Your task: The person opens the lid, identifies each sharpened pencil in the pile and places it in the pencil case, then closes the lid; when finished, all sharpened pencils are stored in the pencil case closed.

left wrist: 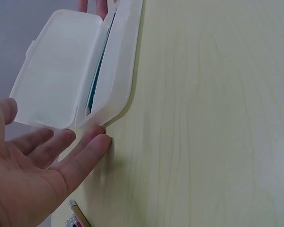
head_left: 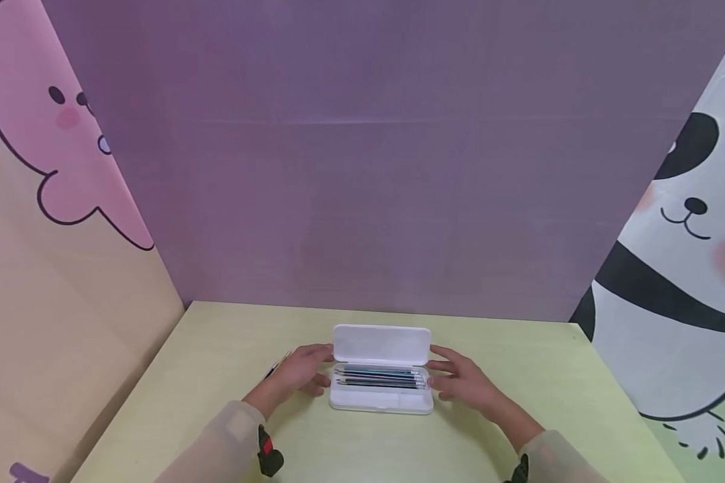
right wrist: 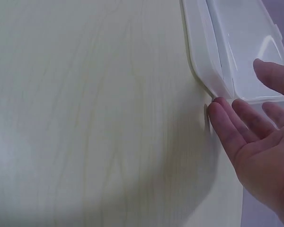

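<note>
A white plastic pencil case (head_left: pixel 362 402) lies on the table with its lid (head_left: pixel 382 343) raised at the back. Several pencils (head_left: pixel 379 385) lie lengthwise inside it. At the case's left end is my left hand (head_left: pixel 302 372), fingers extended; in the left wrist view its fingertips (left wrist: pixel 102 139) are at the case's corner. My right hand (head_left: pixel 462 381) is at the other end, also with relaxed, outstretched fingers. Its fingertips (right wrist: pixel 217 111) come up to the case's end in the right wrist view; whether they touch is hard to tell. Neither hand grips anything.
More pencils or pens (left wrist: pixel 79 215) lie on the table beside the left hand, mostly hidden by the wrist in the head view. The pale wood-grain table (head_left: pixel 362 449) ends at a purple backdrop (head_left: pixel 362 201). Cartoon-printed panels (head_left: pixel 689 268) stand at both sides.
</note>
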The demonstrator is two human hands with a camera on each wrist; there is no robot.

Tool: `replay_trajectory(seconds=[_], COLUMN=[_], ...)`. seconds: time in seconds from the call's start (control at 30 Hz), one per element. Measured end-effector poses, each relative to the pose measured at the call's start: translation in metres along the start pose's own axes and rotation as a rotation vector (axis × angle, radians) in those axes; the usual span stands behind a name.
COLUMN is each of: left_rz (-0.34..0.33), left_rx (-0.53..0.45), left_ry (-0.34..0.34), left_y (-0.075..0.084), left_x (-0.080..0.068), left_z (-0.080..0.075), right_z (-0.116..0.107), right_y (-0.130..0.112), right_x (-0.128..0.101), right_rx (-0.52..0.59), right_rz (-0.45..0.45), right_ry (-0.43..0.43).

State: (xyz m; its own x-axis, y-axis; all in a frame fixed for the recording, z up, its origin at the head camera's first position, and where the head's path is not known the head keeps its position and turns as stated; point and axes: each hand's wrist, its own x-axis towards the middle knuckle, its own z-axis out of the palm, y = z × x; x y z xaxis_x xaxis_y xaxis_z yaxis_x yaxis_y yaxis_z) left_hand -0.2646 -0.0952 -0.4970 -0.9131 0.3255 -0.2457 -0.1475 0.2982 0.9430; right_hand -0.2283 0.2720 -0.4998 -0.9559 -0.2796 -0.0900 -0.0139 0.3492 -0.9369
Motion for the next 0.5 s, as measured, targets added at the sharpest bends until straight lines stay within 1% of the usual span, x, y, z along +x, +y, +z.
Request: replay_trajectory(seconds=[0.27,0.37,0.5], left_rz=[-0.002,-0.006,0.003], left_rx=[0.007,0.003,0.024], left_ry=[-0.003,-0.011,-0.010], left_y=[0.0001,0.0012,0.0048], left_x=[-0.0023,-0.0042,-0.0084], left_z=[-0.0019,0.0001,0.0039], right_z=[0.0014,0.0000,-0.0016], right_y=[-0.0056,-0.0065,-0.0059], right_x=[-0.0042,-0.0058,-0.0072], right_rx=[0.082,0.092,0.088], right_rz=[0.032,0.031,0.031], right_ry=[-0.021,-0.030,-0.030])
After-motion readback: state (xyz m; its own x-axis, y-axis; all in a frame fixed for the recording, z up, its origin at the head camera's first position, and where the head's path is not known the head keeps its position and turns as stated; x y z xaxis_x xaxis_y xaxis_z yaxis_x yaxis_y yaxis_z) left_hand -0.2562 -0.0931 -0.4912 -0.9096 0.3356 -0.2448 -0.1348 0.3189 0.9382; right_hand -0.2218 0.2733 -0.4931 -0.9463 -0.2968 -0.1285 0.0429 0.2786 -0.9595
